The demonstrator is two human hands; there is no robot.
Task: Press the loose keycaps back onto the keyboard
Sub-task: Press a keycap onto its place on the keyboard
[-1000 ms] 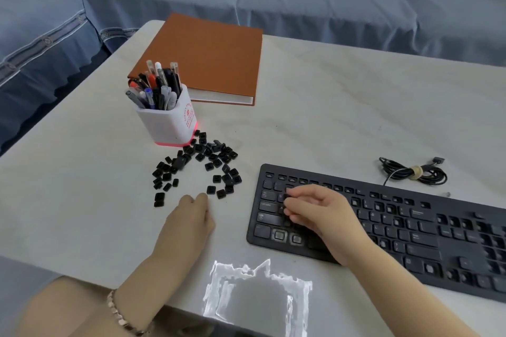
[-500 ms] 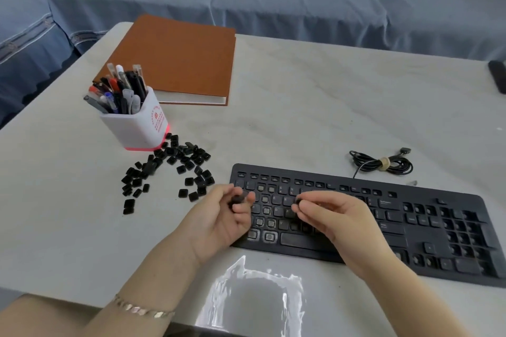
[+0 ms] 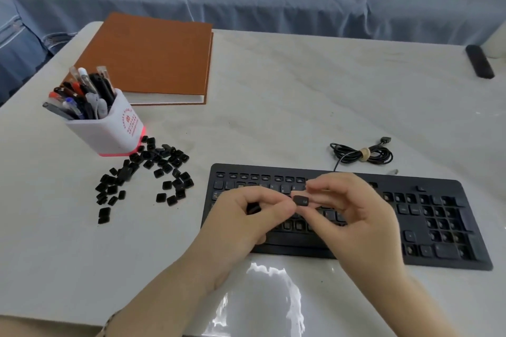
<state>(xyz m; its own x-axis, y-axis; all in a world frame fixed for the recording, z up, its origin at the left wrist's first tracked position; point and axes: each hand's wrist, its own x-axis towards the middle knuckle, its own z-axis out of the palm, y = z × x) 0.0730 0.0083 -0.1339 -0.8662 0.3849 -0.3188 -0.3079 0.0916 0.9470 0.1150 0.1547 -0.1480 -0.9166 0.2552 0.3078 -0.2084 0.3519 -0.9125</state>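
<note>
1. Keycap (image 3: 301, 200): black, pinched between the fingertips of left hand (image 3: 246, 224) and right hand (image 3: 356, 216), held just above the keyboard (image 3: 438, 227).
2. Loose keycaps (image 3: 153, 172): scattered on the table (image 3: 301, 104), beside the pen cup (image 3: 109, 131).

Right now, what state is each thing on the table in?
keyboard: lying flat, some keys missing.
keycap: off the keyboard, pinched between fingertips of left hand and right hand.
loose keycaps: scattered beside the pen holder.
pen holder: upright, full of pens.
cable: coiled and tied.
notebook: closed, lying flat.
</note>
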